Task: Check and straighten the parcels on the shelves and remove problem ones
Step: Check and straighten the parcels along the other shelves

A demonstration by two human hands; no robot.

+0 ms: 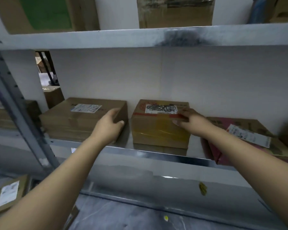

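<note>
On the metal shelf (156,155) stand two brown cardboard parcels side by side. The left parcel (76,120) is wide and flat with a white label on top; my left hand (110,125) grips its near right corner, thumb on the front face. The middle parcel (155,128) carries a scribbled-over label, red tape and yellowish tape; my right hand (188,118) holds its upper right edge, fingers on top and thumb on the front. A flat pink and brown parcel (246,135) with a white label lies tilted at the right, sticking out over the shelf's front edge.
The shelf above (106,39) holds large cartons, one with a green panel (45,14). A grey upright post (15,103) runs down the left. Another labelled box (8,195) sits low at the left. More boxes show behind the post and at the far right edge.
</note>
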